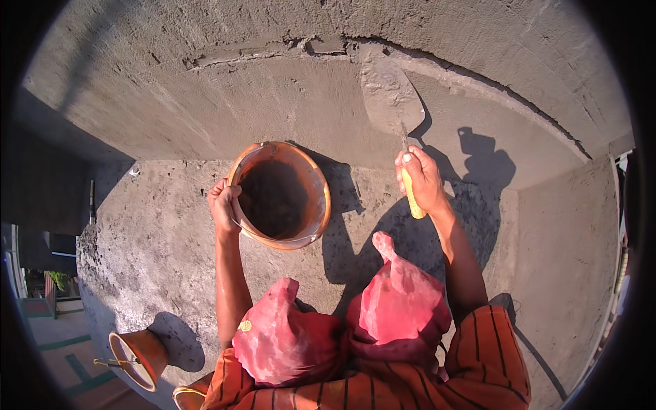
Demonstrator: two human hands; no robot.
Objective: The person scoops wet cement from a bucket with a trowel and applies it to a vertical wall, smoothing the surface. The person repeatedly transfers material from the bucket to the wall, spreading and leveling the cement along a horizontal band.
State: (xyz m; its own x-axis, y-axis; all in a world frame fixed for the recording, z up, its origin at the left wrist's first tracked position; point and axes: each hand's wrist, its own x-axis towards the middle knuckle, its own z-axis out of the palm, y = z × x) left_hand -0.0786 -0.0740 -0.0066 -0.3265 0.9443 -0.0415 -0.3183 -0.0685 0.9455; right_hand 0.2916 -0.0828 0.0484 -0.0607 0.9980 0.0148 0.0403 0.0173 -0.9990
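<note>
My right hand (421, 179) is closed round the yellow handle of a trowel (391, 96). Its broad blade, smeared with grey mortar, lies against the plastered wall (287, 109), the tip just under a ragged ledge in the plaster. On the left, my left hand (224, 203) grips the rim of an orange-brown bucket (318, 184), which tilts toward me. Dark grey material shows inside the bucket, its depth lost in shadow. A thin wire handle hangs along the bucket's near side.
A second orange bucket (152, 348) lies on its side at the lower left, with part of another bucket (188, 398) beside my sleeve. The rough concrete floor (164, 253) drops off at its left edge. A side wall (564, 239) closes the right. My knees are covered in red cloth.
</note>
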